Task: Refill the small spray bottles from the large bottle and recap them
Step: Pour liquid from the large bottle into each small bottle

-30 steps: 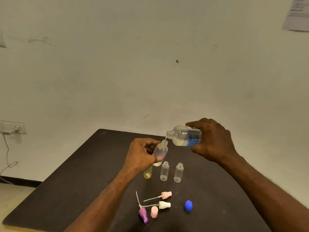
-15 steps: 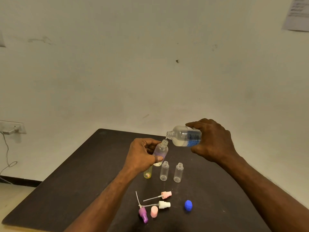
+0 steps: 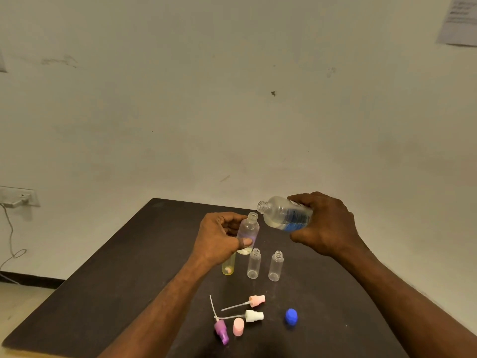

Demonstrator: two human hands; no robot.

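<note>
Head view: left hand grip pinched round small spray bottle, held above the surface. Right hand grip wrapped the large bottle, tilted just above-right of it. Both likely light, slick plastic; hold mid-body.

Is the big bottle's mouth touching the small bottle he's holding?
Apart. The head view shows the big bottle lifted, a gap of dark table between its mouth and the small bottle.

Three small bottles stand in a row on the tabletop, with spray caps lying nearer the person.
</note>
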